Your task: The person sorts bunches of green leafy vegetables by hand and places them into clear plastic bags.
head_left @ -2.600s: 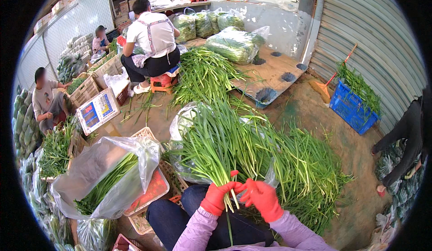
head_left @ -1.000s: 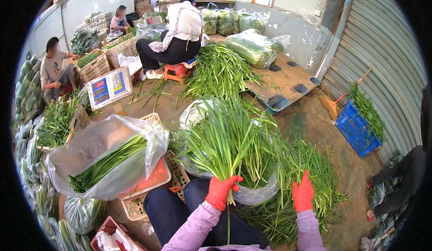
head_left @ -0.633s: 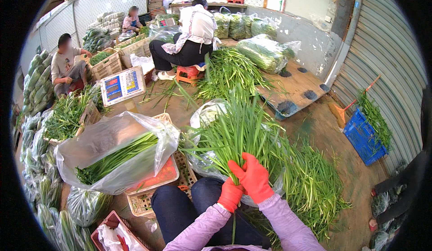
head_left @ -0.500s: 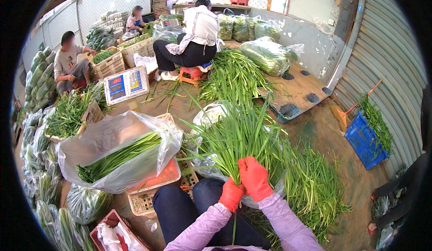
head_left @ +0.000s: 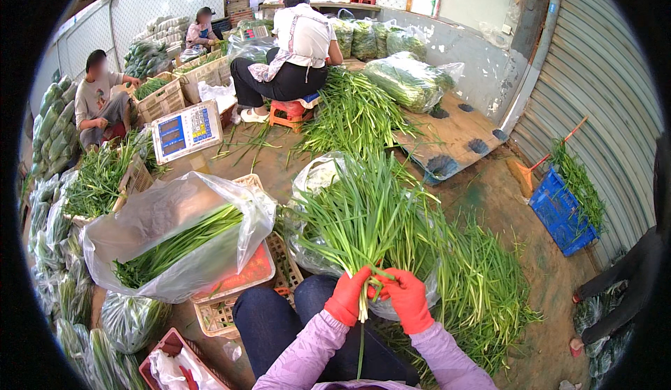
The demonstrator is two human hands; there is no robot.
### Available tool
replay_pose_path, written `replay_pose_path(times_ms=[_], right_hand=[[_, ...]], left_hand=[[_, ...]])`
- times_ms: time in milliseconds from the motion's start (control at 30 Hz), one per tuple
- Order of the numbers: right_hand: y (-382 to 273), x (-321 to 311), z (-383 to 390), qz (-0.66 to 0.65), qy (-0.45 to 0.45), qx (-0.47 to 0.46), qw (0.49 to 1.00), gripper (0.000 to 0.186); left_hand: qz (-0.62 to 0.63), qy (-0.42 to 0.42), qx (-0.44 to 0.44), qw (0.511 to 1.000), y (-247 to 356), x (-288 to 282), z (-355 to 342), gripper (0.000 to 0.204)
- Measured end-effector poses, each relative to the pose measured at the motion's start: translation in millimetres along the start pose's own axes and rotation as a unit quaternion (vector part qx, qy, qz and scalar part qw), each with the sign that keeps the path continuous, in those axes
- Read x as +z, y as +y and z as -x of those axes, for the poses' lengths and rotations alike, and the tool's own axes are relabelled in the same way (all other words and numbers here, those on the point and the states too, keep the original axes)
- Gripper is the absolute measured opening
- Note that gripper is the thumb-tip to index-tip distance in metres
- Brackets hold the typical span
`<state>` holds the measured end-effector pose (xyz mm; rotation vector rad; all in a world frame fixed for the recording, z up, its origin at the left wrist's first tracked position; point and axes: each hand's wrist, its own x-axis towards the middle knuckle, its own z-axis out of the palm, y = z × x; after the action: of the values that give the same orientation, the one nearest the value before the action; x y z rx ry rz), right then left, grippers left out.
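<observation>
My left hand (head_left: 348, 296), in a red rubber glove, is closed round a bunch of garlic chives (head_left: 363, 226). The pale stalk ends poke out below it, and the leaves fan upward and away. Close on the right, my right hand (head_left: 408, 299), gloved alike, has its fingers pinched on a green leaf strip at the bunch's side. More loose garlic chives (head_left: 482, 285) lie heaped to the right of my knees. On the left, an open clear plastic bag (head_left: 244, 233) holds neatly laid chives (head_left: 183, 240) over a red-topped support and a crate.
A digital scale (head_left: 186, 132) stands beyond the bag. Filled bags (head_left: 136, 320) line the left side. A person on a red stool (head_left: 288, 114) sits ahead; two others work far left. A blue crate (head_left: 563, 212) stands right, near a person's dark-clothed legs (head_left: 622, 285).
My hands have shifted from gripping the bunch together to sitting slightly apart. The right one now pinches a leaf strip beside the bunch, and the pale stalk ends show. The view has moved slightly.
</observation>
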<state>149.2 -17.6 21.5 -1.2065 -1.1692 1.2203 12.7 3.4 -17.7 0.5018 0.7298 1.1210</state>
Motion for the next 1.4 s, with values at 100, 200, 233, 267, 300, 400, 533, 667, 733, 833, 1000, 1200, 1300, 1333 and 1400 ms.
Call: replay_pose_path(times_ms=[100, 200, 233, 267, 300, 400, 533, 667, 733, 833, 1000, 1200, 1300, 1333, 1400], right_hand=[[7, -6, 20, 0.024, -0.083, -0.042, 0.995, 0.017], [-5, -21, 44, -0.006, -0.076, 0.116, 0.99, 0.017], [-19, -31, 49, -0.041, -0.038, 0.107, 0.993, 0.013], [-18, -58, 52, -0.045, 0.004, 0.084, 0.995, 0.015], [-18, -84, 48, -0.073, 0.125, 0.054, 0.988, 0.019], [25, -215, 48, -0.386, 0.371, -0.13, 0.835, 0.02], [43, -196, 56, -0.395, 0.224, 0.111, 0.884, 0.027], [8, -69, 14, 0.069, 0.044, 0.23, 0.97, 0.03], [61, -65, -28, 0.519, 0.03, 0.009, 0.854, 0.041], [83, -33, -72, 0.642, -0.015, 0.147, 0.752, 0.056], [86, -5, -80, 0.618, -0.016, 0.151, 0.772, 0.06], [113, -31, -69, 0.107, 0.14, 0.067, 0.982, 0.029], [67, -34, -40, 0.089, 0.212, -0.053, 0.972, 0.027], [61, -37, -35, 0.088, 0.214, -0.049, 0.972, 0.027], [47, -45, -33, 0.133, 0.153, 0.166, 0.965, 0.027]], left_hand=[[0.034, 0.023, -0.044, 0.998, -4, 5, -4, 0.024], [0.06, 0.082, -0.045, 0.994, -8, -1, -10, 0.028], [0.07, 0.111, -0.015, 0.991, -10, -4, -10, 0.027], [0.079, 0.134, 0.016, 0.988, -10, -4, -10, 0.026], [0.1, 0.118, 0.031, 0.987, -9, -6, -10, 0.023], [0.175, 0.033, 0.075, 0.981, 0, -4, -5, 0.019], [0.223, -0.011, 0.063, 0.973, 7, -6, -1, 0.021], [0.186, -0.035, 0.046, 0.981, 7, -30, -1, 0.03], [0.168, -0.059, 0.055, 0.983, 18, -9, 4, 0.041], [0.143, -0.021, 0.048, 0.988, 23, -9, 6, 0.046], [0.12, 0.047, 0.04, 0.991, 26, -4, 5, 0.038], [0.112, 0.043, 0.031, 0.992, 27, 2, 5, 0.035], [0.109, 0.052, 0.025, 0.992, 24, 5, 4, 0.035], [0.106, 0.055, 0.031, 0.992, 25, 3, 2, 0.035], [0.106, 0.039, 0.035, 0.993, 25, 0, 2, 0.036]])
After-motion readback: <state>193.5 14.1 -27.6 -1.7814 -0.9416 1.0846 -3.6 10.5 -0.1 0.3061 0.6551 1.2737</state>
